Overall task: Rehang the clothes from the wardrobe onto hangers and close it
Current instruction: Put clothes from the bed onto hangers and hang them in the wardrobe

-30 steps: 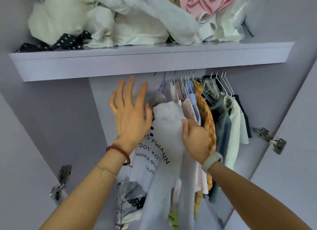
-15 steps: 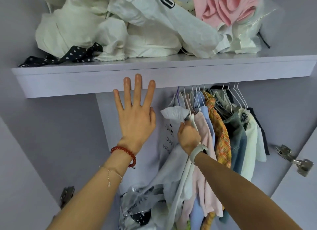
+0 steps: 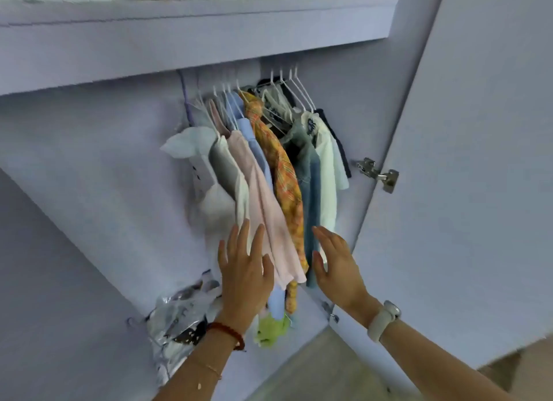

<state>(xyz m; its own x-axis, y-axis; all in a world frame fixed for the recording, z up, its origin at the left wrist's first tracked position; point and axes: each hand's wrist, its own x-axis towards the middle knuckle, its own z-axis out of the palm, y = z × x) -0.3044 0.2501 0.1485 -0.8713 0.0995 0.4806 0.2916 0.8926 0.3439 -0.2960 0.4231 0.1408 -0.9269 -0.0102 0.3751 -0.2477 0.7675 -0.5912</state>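
While hanging clothes (image 3: 263, 173) sit between them, left hand (image 3: 244, 276) fingers spread, right hand (image 3: 338, 264) fingers relaxed

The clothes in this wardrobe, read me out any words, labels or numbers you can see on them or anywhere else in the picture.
Nothing can be read in the now picture.
White shirt at the left end of the rail: a few dark marks, too blurred to read.
Cream garment: dark print near the collar, too small to read.
Clear plastic bag at the bottom: dark marks, blurred.
Hinge, doors, shelf: no text seen.
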